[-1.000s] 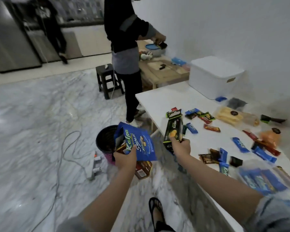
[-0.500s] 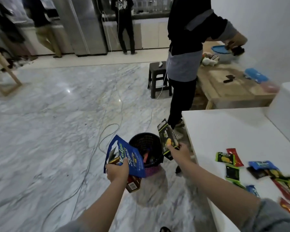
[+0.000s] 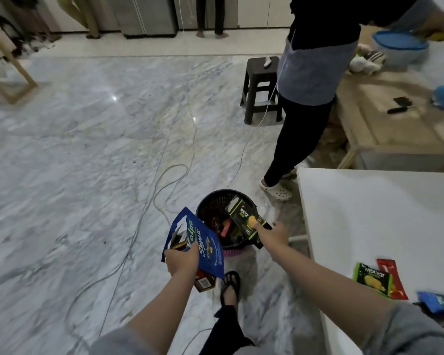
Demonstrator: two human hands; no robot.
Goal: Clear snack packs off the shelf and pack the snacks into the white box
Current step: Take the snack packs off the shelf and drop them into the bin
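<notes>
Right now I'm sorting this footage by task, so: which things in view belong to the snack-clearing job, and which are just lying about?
Part of the job:
- black Nextar box, held by the right hand over the black bin
- blue Kalpa pouch, held by the left hand
- loose snack packs on the white table

Just lying about:
- dark stool
- floor cables
- blue-lidded bowl

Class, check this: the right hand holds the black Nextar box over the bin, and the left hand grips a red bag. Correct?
Not quite. In the head view the left hand grips a blue bag, not a red one. The rest stands: the right hand holds the black Nextar box over the bin.
</notes>
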